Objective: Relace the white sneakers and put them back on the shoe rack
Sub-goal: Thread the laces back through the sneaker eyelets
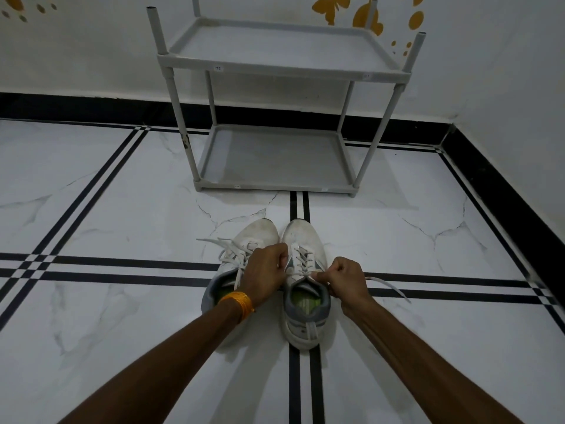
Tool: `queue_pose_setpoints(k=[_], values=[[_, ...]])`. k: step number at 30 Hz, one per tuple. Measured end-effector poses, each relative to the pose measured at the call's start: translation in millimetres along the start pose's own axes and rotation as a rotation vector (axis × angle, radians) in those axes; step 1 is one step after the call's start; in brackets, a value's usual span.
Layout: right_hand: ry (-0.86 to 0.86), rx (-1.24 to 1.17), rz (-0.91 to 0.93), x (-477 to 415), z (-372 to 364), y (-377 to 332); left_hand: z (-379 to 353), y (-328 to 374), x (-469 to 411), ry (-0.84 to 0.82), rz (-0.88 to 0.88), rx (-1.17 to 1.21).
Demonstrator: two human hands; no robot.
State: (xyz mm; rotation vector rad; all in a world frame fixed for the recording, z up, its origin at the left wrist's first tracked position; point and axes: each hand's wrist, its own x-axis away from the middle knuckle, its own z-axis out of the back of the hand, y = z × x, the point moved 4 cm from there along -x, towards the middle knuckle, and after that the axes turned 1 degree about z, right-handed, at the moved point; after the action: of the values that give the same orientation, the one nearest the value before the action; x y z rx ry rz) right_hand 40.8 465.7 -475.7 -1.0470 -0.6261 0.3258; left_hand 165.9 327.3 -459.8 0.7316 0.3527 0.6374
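Two white sneakers stand side by side on the floor, toes pointing at the rack. The left sneaker point(260, 234) has loose laces point(220, 244) spilling to its left. The right sneaker point(301, 237) is laced up its front. My left hand point(266, 270) is closed between the two shoes, at the right sneaker's inner eyelets. My right hand point(345, 280) pinches that shoe's lace at the top eyelet, and the lace end point(388, 286) trails out to the right across the floor. The grey two-shelf shoe rack point(284, 70) stands against the wall ahead.
White marble floor tiles with black stripes point(122, 267) run under the shoes. A black skirting point(504, 194) lines the wall, with the room's corner at the right. Orange butterfly decals point(333, 7) are on the wall behind the rack.
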Motion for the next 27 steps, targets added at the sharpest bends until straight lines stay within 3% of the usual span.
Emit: queue_pose_setpoints(k=[5, 8, 12, 14, 18, 21, 25, 27], values=[[0.011, 0.083, 0.072, 1.2, 6.1, -0.4, -6.4, 5.7, -2.3, -0.080, -0.007, -0.048], [-0.064, 0.251, 0.139, 7.1, 10.9, -10.9, -7.1, -6.2, 3.7, -0.065, -0.030, -0.133], [-0.252, 0.427, 0.093, 3.8, 24.8, -28.9, -3.5, -4.7, 8.6, -0.050, -0.048, -0.212], [-0.317, 0.396, 0.097, 3.6, 29.8, -45.3, 2.8, 2.6, 5.8, -0.067, -0.051, -0.268], [-0.458, 0.101, 0.022, 8.9, 26.6, -66.6, 24.7, 8.1, -6.8, -0.209, 0.024, -0.379], [-0.427, -0.143, 0.066, 8.0, 18.9, -66.6, 43.7, 18.7, -15.8, -0.220, 0.036, -0.215], [-0.354, -0.344, 0.089, 10.1, 7.3, -57.6, 41.8, 38.2, -8.3, -0.301, 0.205, 0.488], [-0.358, -0.370, 0.080, 13.5, 0.1, -50.1, 29.4, 33.5, -4.1, -0.272, 0.261, 0.675]])
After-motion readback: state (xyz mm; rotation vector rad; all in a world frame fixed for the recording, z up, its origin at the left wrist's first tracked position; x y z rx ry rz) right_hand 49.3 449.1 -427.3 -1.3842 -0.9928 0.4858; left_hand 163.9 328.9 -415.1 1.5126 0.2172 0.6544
